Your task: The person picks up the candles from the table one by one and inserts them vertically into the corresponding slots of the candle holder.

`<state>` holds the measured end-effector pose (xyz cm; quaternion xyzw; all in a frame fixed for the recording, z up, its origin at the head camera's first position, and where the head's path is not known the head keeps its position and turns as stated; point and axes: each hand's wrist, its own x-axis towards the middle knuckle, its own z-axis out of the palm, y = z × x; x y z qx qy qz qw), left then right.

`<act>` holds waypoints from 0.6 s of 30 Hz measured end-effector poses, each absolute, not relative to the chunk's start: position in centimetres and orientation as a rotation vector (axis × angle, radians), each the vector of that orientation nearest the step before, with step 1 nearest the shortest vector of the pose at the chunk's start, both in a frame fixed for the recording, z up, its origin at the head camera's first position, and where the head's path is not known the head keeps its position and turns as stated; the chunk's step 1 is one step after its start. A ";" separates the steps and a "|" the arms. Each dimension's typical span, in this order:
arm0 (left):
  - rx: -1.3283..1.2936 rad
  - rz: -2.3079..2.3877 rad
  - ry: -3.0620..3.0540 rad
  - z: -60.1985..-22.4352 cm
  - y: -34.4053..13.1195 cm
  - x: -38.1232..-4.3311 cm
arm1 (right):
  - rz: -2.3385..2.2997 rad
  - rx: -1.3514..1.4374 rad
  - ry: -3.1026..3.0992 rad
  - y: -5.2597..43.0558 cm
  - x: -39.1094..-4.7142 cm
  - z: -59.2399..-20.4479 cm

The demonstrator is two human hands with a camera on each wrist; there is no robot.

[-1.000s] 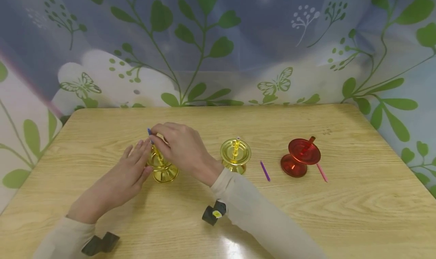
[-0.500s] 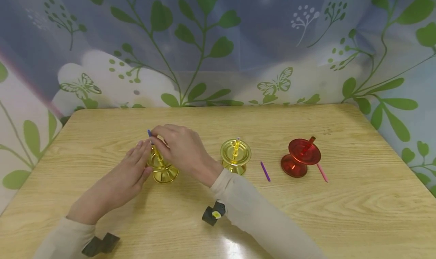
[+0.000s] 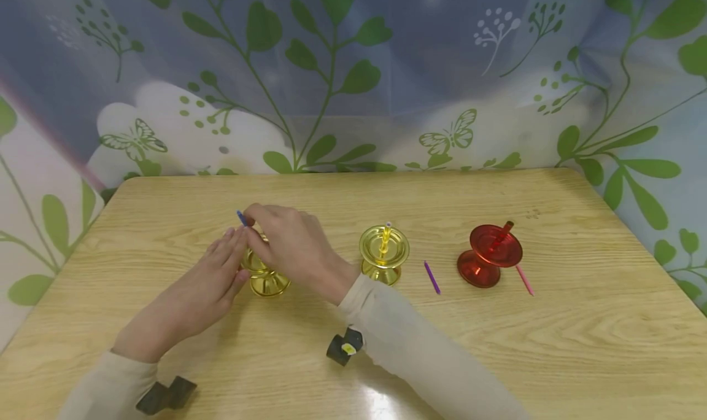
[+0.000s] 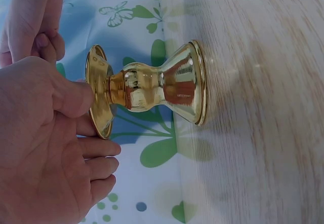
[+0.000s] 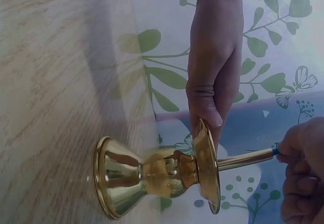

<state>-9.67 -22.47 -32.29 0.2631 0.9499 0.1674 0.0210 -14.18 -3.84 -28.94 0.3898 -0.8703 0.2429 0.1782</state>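
Hold the slim blue stick (image 3: pixel 242 218), pinched in the right hand (image 3: pixel 293 239), aligned with the tube (image 5: pixel 245 159) of the golden candlestick (image 5: pixel 164 174) while the left hand (image 3: pixel 190 291), fingers straight, steadies its dish (image 5: pixel 208 169).

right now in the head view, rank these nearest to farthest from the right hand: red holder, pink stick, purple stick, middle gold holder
1. Middle gold holder, right of the right hand
2. Purple stick, right of that holder
3. Red holder, further right
4. Pink stick, rightmost of the four
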 end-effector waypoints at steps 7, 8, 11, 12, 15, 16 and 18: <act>0.797 0.535 2.932 -32.2 -22.4 -9.7 | 0.743 1.115 -2.522 -3.9 -14.4 -29.3; 0.792 0.538 2.929 -32.2 -22.4 -9.7 | 0.761 1.116 -2.528 -3.9 -14.4 -29.3; 0.778 0.546 2.919 -32.1 -22.4 -9.7 | 0.810 1.123 -2.546 -3.8 -14.4 -29.5; 0.777 0.546 2.919 -32.1 -22.4 -9.6 | 0.820 1.127 -2.549 -3.8 -14.4 -29.6; 0.771 0.549 2.915 -32.1 -22.5 -9.6 | 0.833 1.132 -2.549 -3.7 -14.4 -29.8; 0.772 0.547 2.916 -32.2 -22.5 -9.7 | 0.837 1.134 -2.544 -3.7 -14.4 -29.9; 0.771 0.543 2.918 -32.3 -22.5 -9.7 | 0.850 1.144 -2.535 -3.7 -14.4 -30.0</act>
